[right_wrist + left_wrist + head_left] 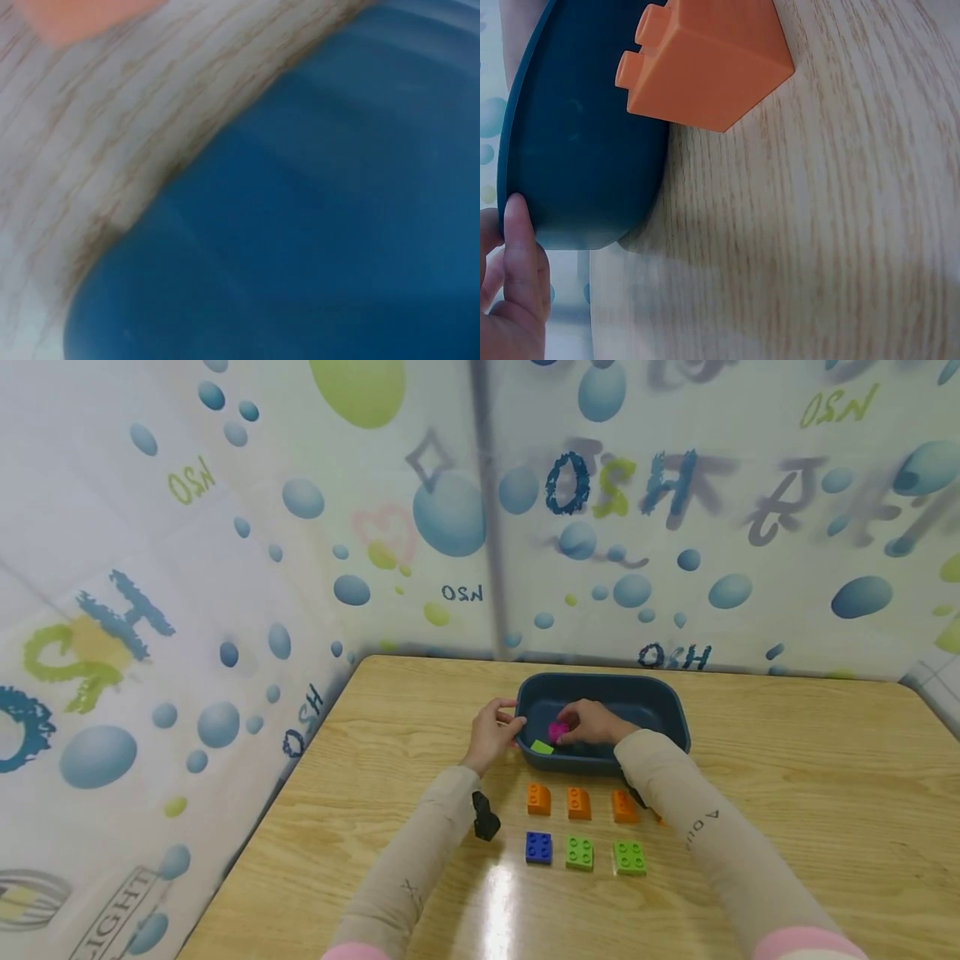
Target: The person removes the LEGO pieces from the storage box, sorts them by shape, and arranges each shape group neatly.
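Observation:
A dark blue plastic bin (pixel 570 763) stands on the wooden table. My left hand (pixel 491 733) holds its left rim, thumb on the near side. In the left wrist view that hand (pixel 521 277) grips the edge of the bin (pixel 592 172). Inside the bin, my right hand (pixel 592 723) pinches a magenta toy building block (pixel 557 731) between thumb and fingers. A lime green block (pixel 542 747) lies in the bin just below it. The bin wall (pixel 300 217) fills most of the right wrist view, which does not show the right hand.
In front of the bin, several orange blocks (pixel 537 799) form a row, one partly hidden by the right sleeve. Nearer are a blue block (pixel 538 847) and two lime green blocks (pixel 579 852). A patterned curtain (pixel 630 560) hangs behind the table.

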A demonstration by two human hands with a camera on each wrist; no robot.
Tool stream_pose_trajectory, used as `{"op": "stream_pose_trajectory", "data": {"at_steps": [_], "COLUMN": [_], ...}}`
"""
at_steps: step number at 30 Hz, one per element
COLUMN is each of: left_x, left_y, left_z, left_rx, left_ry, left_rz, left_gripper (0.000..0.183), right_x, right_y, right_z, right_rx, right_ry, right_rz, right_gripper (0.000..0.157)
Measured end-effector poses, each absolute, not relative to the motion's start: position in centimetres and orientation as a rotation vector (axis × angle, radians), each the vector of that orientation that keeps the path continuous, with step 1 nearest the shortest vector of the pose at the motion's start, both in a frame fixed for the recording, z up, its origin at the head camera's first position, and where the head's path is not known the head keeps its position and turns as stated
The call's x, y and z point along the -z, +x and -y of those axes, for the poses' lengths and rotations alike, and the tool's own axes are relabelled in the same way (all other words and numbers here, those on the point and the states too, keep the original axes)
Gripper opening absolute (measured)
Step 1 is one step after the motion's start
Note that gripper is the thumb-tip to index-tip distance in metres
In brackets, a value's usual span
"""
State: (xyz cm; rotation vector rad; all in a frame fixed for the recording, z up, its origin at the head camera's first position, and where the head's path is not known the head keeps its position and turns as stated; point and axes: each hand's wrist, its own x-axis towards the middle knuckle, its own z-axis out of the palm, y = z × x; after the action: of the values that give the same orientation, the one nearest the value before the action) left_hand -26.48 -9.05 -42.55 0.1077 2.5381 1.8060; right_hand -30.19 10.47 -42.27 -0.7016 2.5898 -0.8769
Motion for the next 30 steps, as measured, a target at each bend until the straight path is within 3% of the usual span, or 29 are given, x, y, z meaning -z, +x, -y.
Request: {"op": "stream_pose_trajectory", "data": {"at_steps": [17,30], "left_x": [42.6,42.6], "left_y": [-26.4,-26.6], "left_z": [8.9,9.1], "left_rx": [-1.808,-1.789], "left_ry": [0.097,0.097], "left_rz": [-2.544,-2.565], "left_gripper": [0.035,0.033], "right_x": [42.7,40.9], "right_y": [-29.6,-29.6], "right_z": [-10.2,-11.4], "right_rx": [0.890,0.901], "right_ry": [-0.674,-0.698], "right_rz": [-2.582,-2.638], "right_gripper": [0.034,0.037]}}
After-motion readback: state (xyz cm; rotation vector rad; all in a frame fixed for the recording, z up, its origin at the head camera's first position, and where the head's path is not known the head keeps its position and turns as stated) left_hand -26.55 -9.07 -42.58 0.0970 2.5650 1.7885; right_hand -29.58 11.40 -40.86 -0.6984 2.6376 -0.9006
